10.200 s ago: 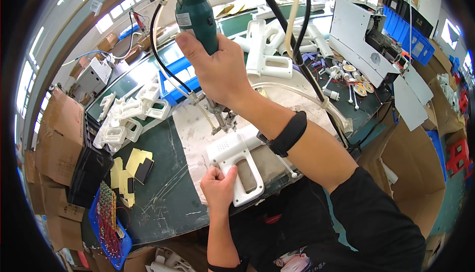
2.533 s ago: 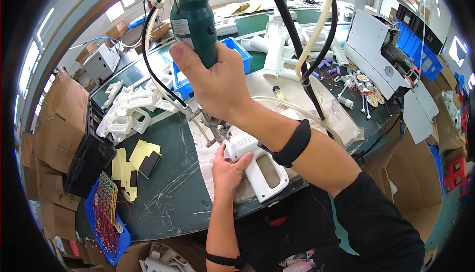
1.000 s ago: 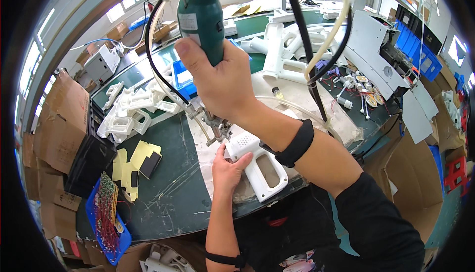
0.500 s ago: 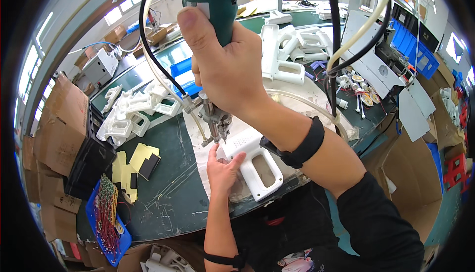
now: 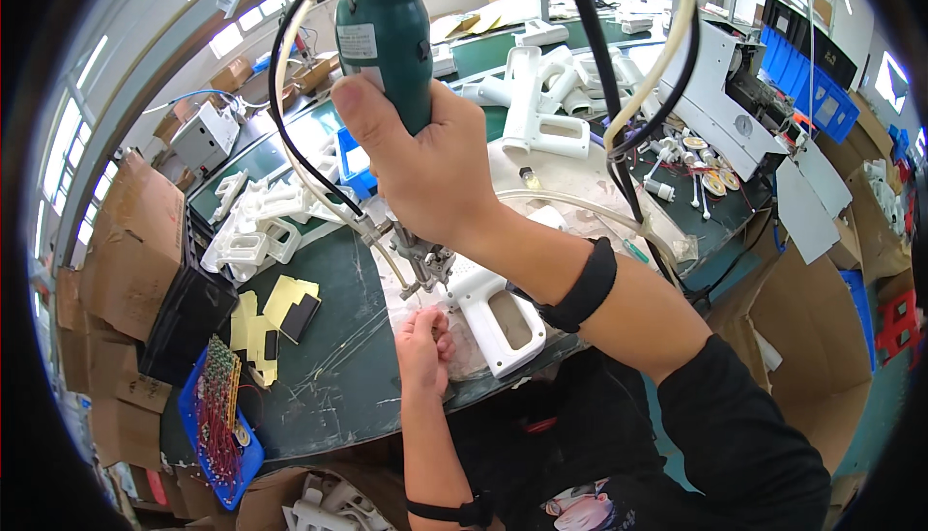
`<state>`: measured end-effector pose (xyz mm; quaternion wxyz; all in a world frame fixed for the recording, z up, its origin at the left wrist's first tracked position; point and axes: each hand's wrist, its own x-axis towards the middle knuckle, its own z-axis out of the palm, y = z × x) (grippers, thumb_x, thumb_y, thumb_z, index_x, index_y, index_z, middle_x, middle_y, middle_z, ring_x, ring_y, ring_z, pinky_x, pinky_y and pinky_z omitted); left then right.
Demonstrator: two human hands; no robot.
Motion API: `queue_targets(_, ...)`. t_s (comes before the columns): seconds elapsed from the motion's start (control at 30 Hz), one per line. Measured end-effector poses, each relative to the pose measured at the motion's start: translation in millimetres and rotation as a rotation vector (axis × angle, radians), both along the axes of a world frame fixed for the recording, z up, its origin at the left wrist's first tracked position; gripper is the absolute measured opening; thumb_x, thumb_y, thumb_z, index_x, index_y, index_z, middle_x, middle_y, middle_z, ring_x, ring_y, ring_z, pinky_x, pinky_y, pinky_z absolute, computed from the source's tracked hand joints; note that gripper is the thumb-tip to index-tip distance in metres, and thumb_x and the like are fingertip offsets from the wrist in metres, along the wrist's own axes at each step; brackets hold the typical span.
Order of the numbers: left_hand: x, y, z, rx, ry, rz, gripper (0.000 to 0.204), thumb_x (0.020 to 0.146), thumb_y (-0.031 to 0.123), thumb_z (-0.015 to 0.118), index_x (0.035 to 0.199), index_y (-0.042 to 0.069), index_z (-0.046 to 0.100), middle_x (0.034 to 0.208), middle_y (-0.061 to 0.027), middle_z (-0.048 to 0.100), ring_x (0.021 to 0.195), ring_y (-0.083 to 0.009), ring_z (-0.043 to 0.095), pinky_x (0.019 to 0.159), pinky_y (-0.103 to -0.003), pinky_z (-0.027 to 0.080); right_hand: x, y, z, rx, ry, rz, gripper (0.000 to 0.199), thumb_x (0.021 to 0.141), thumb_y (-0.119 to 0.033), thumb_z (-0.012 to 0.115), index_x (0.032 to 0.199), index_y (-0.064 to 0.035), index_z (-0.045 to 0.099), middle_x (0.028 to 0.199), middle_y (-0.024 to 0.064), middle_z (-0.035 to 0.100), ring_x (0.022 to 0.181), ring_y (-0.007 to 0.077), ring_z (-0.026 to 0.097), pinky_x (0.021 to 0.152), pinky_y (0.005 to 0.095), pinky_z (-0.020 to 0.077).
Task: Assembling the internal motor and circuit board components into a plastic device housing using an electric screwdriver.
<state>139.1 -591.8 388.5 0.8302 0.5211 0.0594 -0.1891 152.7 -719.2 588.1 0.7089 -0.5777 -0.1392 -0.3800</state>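
Note:
My right hand (image 5: pixel 435 164) is wrapped round a dark green powered screwdriver (image 5: pixel 387 33), held upright with its metal nose (image 5: pixel 425 265) pointing down. Just under the nose is my left hand (image 5: pixel 421 355), its fingers curled in and the thumb and index finger close to the tip. Whatever those fingers pinch, if anything, is too small to make out. To their right a white plastic housing with a looped handle (image 5: pixel 512 365) lies on a pale work sheet (image 5: pixel 469 362), apart from the left hand. My right forearm hides part of this housing.
White housings (image 5: pixel 256 227) are piled at the left, with more (image 5: pixel 556 135) at the back. Yellow-and-black pads (image 5: pixel 290 307) and a blue tray (image 5: pixel 246 473) with wired boards lie on the left. Hoses and cables (image 5: pixel 619 125) hang at the right. A green-handled screwdriver (image 5: pixel 635 252) lies beyond my forearm.
My left hand has let go of the white housing and curled its fingers under the screwdriver's nose. The powered screwdriver and right hand have shifted slightly left and lower.

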Motion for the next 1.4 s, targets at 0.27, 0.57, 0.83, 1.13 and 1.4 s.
queue_targets(0.27, -13.7, -17.1, -9.5, 0.42, -0.268, -0.094, 0.032, 0.081, 0.014, 0.078, 0.066, 0.008, 0.05, 0.06, 0.0055, 0.049, 0.05, -0.0009, 0.036, 0.043, -0.021, 0.026, 10.4, 12.4, -25.6, -0.074, 0.01, -0.031, 0.041, 0.086, -0.043, 0.07, 0.094, -0.0024, 0.067, 0.065, 0.0041, 0.062, 0.06, 0.0099, 0.055, 0.057, 0.0287, 0.0456)
queue_targets(0.57, -14.0, -18.8, -8.1, 0.421, -0.239, -0.074, 0.032, 0.077, 0.014, 0.082, 0.069, 0.007, 0.051, 0.059, 0.007, 0.046, 0.051, -0.0012, 0.034, 0.044, -0.02, 0.026, 7.2, 10.2, -20.8, -0.106, -0.002, -0.062, 0.042, 0.086, -0.043, 0.07, 0.092, -0.0014, 0.067, 0.064, 0.0049, 0.062, 0.059, 0.0107, 0.055, 0.057, 0.0293, 0.0461)
queue_targets(0.83, -10.5, -19.6, 2.7, 0.368, -0.406, 0.131, 0.026, 0.082, 0.009, 0.075, 0.099, -0.004, 0.061, 0.06, 0.0086, 0.043, 0.052, 0.0001, 0.034, 0.045, -0.02, 0.025, -16.5, 0.2, 12.7, -0.02, -0.014, 0.05, 0.04, 0.088, -0.04, 0.069, 0.094, -0.0012, 0.067, 0.065, -0.0006, 0.057, 0.061, 0.004, 0.049, 0.055, 0.025, 0.0416)
queue_targets(1.13, -10.0, 1.1, 3.4, 0.287, -0.208, -0.028, 0.01, 0.092, 0.011, 0.061, 0.095, 0.001, 0.06, 0.063, 0.0046, 0.049, 0.048, -0.0025, 0.038, 0.043, -0.021, 0.028, -15.1, -15.9, 3.5, -0.02, -0.022, -0.013, 0.042, 0.088, -0.043, 0.068, 0.093, -0.0019, 0.068, 0.064, -0.0003, 0.058, 0.059, 0.0056, 0.049, 0.054, 0.0261, 0.042)
queue_targets(1.4, -16.9, -6.9, 5.3, -0.054, 0.036, -0.063, 0.013, 0.09, 0.01, 0.057, 0.078, 0.008, 0.052, 0.064, 0.0003, 0.048, 0.047, -0.0056, 0.037, 0.04, -0.021, 0.027, -10.5, -17.9, -6.4, -0.026, 0.031, 0.003, 0.042, 0.087, -0.044, 0.069, 0.09, -0.0017, 0.067, 0.063, -0.0001, 0.058, 0.059, 0.0056, 0.049, 0.054, 0.0261, 0.0421)
